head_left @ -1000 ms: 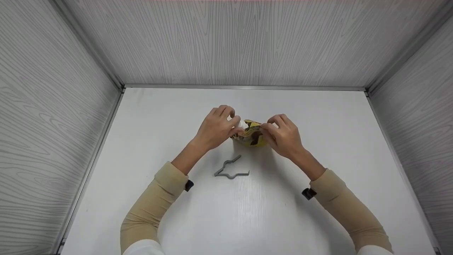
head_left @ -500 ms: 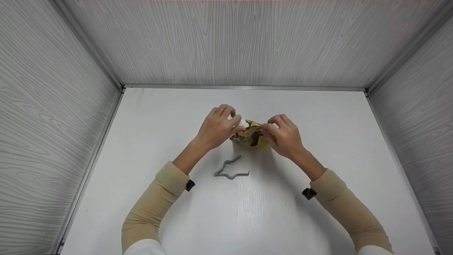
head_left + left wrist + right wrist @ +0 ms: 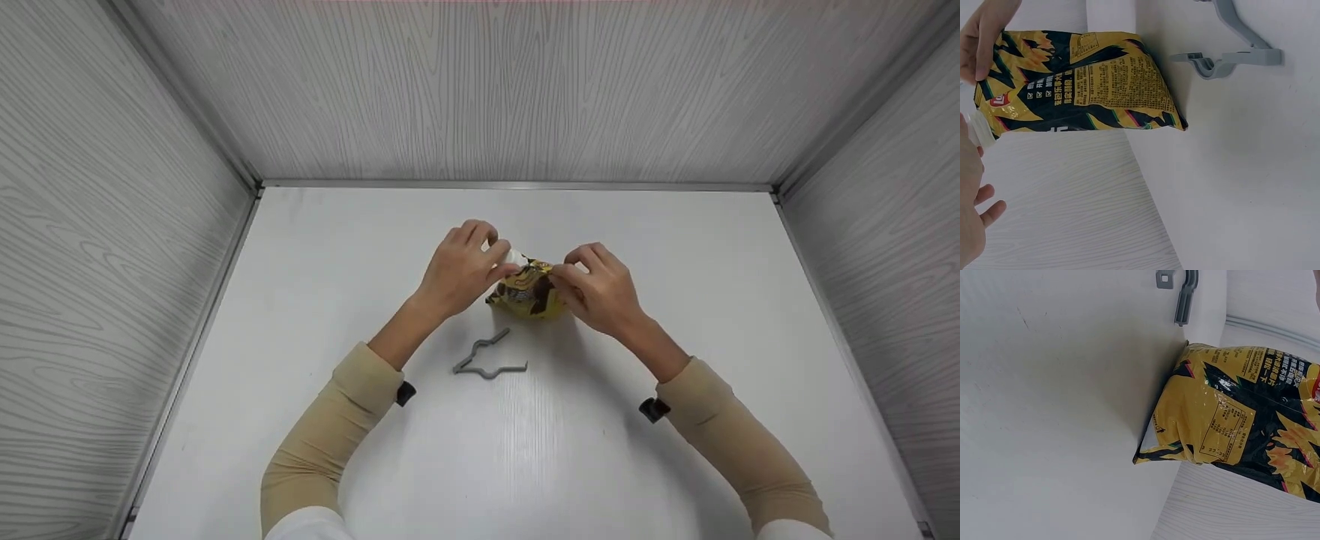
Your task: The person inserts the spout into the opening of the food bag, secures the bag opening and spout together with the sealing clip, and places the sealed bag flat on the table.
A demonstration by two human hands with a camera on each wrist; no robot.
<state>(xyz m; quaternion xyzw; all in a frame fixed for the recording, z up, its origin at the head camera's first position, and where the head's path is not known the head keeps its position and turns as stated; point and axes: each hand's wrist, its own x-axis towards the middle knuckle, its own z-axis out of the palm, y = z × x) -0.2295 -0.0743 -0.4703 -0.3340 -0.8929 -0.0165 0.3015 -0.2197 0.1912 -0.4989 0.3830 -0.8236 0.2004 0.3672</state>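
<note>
A yellow-and-black snack bag stands upright on the table, its printed face large in the left wrist view. My right hand pinches the bag's top edge at the right; in the left wrist view that hand shows at the upper left. With thumb and index finger, my left hand holds a small white piece at the bag's top left corner. The same white piece looks ribbed and partly see-through close up; its exact kind cannot be told. In the right wrist view the bag's top runs out of frame.
A grey hinged plastic clip lies spread apart on the white table, on the near side of the bag. Wood-grain panels enclose the table at the back and both sides.
The top of the bag has shifted, and more of its near face shows in the head view. My left hand and the white piece have moved very slightly; my right hand stays nearly still.
</note>
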